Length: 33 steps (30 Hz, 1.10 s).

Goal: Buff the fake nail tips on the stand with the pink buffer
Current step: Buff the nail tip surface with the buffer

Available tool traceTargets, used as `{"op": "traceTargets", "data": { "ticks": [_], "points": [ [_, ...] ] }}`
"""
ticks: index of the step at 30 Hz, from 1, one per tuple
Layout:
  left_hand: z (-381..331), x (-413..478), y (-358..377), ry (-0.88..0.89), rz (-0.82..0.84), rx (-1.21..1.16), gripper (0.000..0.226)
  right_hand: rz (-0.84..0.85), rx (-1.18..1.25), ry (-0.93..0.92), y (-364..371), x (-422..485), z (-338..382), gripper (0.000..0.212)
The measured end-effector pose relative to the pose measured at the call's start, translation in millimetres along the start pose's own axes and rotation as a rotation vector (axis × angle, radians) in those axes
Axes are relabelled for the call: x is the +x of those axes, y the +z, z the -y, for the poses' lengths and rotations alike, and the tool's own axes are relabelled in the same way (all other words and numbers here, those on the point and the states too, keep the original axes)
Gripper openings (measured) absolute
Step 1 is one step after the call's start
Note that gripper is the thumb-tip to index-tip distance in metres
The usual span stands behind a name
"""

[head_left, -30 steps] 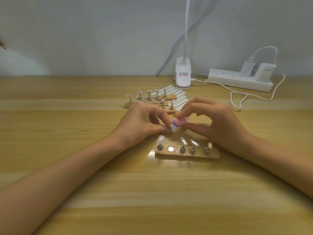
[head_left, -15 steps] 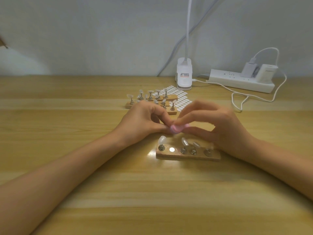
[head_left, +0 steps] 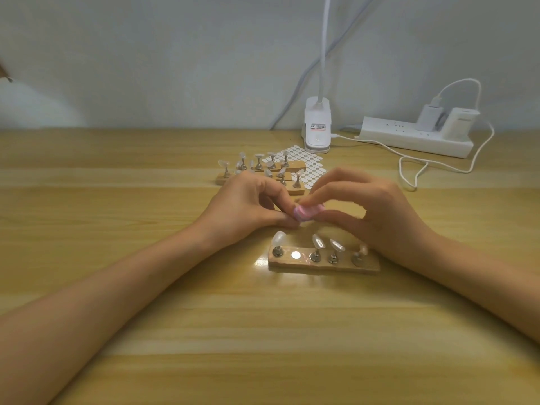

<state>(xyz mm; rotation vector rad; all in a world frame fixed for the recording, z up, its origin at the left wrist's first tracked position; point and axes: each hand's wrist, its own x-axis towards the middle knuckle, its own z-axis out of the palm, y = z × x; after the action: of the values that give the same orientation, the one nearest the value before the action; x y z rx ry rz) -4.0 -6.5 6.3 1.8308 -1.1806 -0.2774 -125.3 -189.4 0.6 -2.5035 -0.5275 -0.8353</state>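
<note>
Pale wall (head_left: pixel 146 54) behind wooden table (head_left: pixel 117 317); white clip lamp (head_left: pixel 317 127), power strip (head_left: pixel 409 138) with chargers at table's far edge, right.

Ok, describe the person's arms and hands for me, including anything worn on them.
The left forearm and right forearm are bare right to the picture's edges, with no sleeve in view. The left hand and right hand are ungloved; no ring, watch or bracelet shows on the visible sides.
</note>
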Motion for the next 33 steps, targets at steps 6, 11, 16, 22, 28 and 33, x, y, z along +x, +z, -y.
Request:
{"op": "traceTargets", "data": {
  "ticks": [6, 11, 16, 22, 28, 33],
  "points": [
    [1.1, 0.2, -0.1, -0.003, -0.016, 0.028, 0.027, 0.016, 0.01, -0.026, 0.7, -0.6, 1.1, 0.014],
    [-0.2, -0.4, 0.9, 0.007, -0.018, 0.031, 0.025, 0.015, 0.014, -0.023, 0.0, -0.6, 0.5, 0.015],
    [0.3, 0.2, 1.4, -0.001, -0.012, 0.037, 0.022, -0.012, -0.008, -0.006, -0.7, -1.1, 0.7, 0.016],
    [-0.8, -0.5, 2.3, 0.001, -0.017, 0.041, 0.019, -0.02, -0.002, 0.006, -0.8, -1.4, 1.1, 0.017],
    [-0.6, -1.6, 1.8, 0.0, -0.013, 0.031, 0.018, -0.02, -0.002, 0.023, -2.0, -1.6, -0.2, 0.016],
    [1.2, -0.8, 1.3, -0.007, -0.029, 0.035, 0.02, 0.018, 0.013, 0.031, -1.3, -1.3, -2.2, 0.011]
  ]
}}
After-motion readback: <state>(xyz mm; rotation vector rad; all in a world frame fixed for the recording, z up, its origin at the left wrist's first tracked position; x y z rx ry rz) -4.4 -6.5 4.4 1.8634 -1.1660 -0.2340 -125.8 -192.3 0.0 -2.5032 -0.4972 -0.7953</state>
